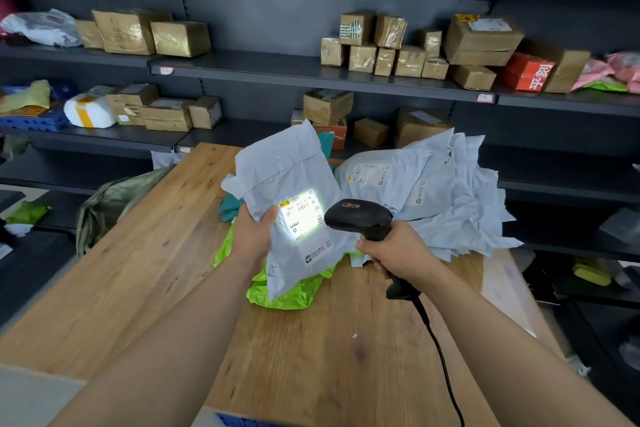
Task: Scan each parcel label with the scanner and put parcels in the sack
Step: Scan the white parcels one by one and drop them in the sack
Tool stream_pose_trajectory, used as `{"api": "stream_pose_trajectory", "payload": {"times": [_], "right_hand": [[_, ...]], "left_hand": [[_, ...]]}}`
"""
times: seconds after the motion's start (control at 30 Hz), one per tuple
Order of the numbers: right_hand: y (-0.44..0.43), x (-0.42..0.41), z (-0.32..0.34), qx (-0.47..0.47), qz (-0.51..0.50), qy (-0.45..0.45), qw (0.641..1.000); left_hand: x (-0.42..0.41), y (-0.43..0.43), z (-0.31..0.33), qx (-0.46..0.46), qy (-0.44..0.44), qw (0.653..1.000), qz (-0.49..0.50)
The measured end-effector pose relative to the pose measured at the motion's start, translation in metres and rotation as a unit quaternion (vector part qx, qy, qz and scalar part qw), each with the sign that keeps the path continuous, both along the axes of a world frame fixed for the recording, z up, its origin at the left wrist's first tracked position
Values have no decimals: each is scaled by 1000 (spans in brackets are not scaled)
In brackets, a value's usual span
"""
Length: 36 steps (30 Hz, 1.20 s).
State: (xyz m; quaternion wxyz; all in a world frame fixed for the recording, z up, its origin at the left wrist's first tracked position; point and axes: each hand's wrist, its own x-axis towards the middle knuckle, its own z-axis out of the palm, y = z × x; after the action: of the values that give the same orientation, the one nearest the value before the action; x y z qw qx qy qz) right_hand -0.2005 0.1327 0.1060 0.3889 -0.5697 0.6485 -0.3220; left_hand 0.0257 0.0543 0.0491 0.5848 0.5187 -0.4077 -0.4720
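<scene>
While the scanner point(358, 218) is lighting up the label point(304, 218), note the sack's on your left-hand side.

Your left hand point(252, 236) grips the grey parcel point(294, 184) by its left edge, thumb on the front, the rest hidden behind it. The parcel is up off the worktop point(138, 270), long axis running away from you and tilted up. Your right hand point(398, 253) has its fingers point(369, 248) curled round the scanner grip, nose just beside the label and aimed left at it. What looks like the sack point(114, 198) is slumped at the worktop's left edge, well apart from the parcel but on the side of the hand that's holding it. So I'd guess the drop is a plain swing left, no handover needed. The unscanned pile point(433, 191) sits to the right, nearer your scanner hand.
</scene>
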Motion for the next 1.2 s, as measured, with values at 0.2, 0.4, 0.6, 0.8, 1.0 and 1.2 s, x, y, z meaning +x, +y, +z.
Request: {"api": "stream_pose_trajectory", "payload": {"times": [0.2,0.4,0.6,0.8,1.0,1.2], "right_hand": [[4,-3,7,-11,0,25,1000],[7,-6,10,-11,-14,32,999],[8,-7,11,-14,-21,37,999],[5,-1,10,-27,-8,-44,999],[-14,33,6,-21,-2,-102,995],[-37,108,2,-12,9,-170,985]], "left_hand": [[1,1,1,-2,-12,1000,-2],[0,0,-2,-2,-16,1000,-4],[1,0,-3,2,-22,1000,-1],[9,7,3,-7,-16,1000,13],[54,22,7,12,-19,999,41],[131,48,10,25,-21,995,92]]}}
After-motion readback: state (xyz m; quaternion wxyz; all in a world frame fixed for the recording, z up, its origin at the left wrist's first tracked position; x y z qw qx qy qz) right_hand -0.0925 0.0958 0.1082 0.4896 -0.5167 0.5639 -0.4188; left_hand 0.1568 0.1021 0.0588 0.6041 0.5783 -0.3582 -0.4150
